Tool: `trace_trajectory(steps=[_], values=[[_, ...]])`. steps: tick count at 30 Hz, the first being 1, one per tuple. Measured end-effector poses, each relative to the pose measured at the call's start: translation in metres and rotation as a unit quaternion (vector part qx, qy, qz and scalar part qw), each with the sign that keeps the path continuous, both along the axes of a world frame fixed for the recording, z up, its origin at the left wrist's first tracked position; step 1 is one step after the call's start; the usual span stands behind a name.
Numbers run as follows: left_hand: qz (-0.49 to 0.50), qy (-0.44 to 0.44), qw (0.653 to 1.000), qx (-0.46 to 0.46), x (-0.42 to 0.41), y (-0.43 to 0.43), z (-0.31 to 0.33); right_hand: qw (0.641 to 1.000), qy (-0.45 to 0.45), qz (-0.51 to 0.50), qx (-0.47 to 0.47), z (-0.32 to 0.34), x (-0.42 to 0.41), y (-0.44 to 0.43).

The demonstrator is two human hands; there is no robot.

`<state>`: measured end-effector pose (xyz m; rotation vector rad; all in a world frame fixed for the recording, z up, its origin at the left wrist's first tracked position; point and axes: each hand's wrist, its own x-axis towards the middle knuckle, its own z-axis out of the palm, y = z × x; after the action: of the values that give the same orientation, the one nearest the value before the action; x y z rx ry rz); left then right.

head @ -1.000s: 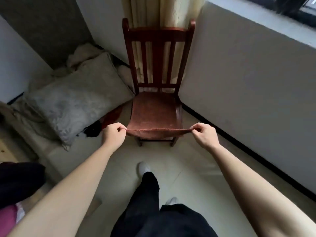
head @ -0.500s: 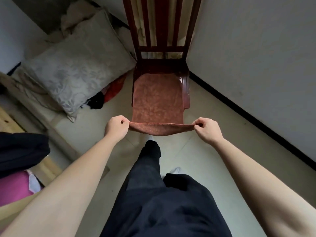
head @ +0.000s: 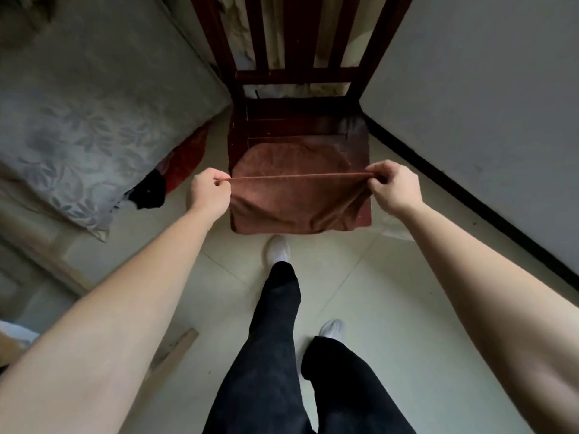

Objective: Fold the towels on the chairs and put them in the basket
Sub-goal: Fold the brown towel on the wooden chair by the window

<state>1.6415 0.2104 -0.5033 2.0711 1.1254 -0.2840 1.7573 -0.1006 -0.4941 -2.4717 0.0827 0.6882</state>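
Head view: worn on the head, facing forward and steeply down.
Nearness: close over chair and floor.

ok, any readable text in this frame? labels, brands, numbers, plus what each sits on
None: no readable text anywhere in the head view.
brown towel, pinched at its top corners by the left hand and right hand: no tag or label showing.
wooden chair: no marking.
grey pillow: leaf pattern only, no lettering.
wall: no sign.

Rust-brown towel, edge pulled taut, apparently doubling over wooden chair seat.
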Motion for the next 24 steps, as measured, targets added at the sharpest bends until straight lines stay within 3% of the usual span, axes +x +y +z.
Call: trace_trajectory(steps=[9, 14, 18, 21, 24], values=[[-0.074, 0.069, 0.994, 0.049, 0.090, 0.048, -0.129, 0.997, 0.009, -0.056, -0.058, -0.135, 0.078, 0.045], [-0.115, 0.073, 0.987, 0.089, 0.106, 0.054, -0.155, 0.994, 0.016, -0.032, -0.104, -0.162, 0.089, 0.051], [-0.139, 0.067, 0.980, 0.123, 0.108, 0.047, -0.157, 0.985, 0.007, 0.057, -0.161, -0.158, 0.094, 0.058], [-0.265, 0.013, 0.953, 0.147, 0.108, 0.044, -0.157, 0.961, -0.011, 0.200, -0.188, -0.151, 0.099, 0.072], [-0.423, 0.008, 0.898, 0.118, 0.118, 0.036, -0.156, 0.931, -0.007, 0.328, -0.162, -0.150, 0.103, 0.089]])
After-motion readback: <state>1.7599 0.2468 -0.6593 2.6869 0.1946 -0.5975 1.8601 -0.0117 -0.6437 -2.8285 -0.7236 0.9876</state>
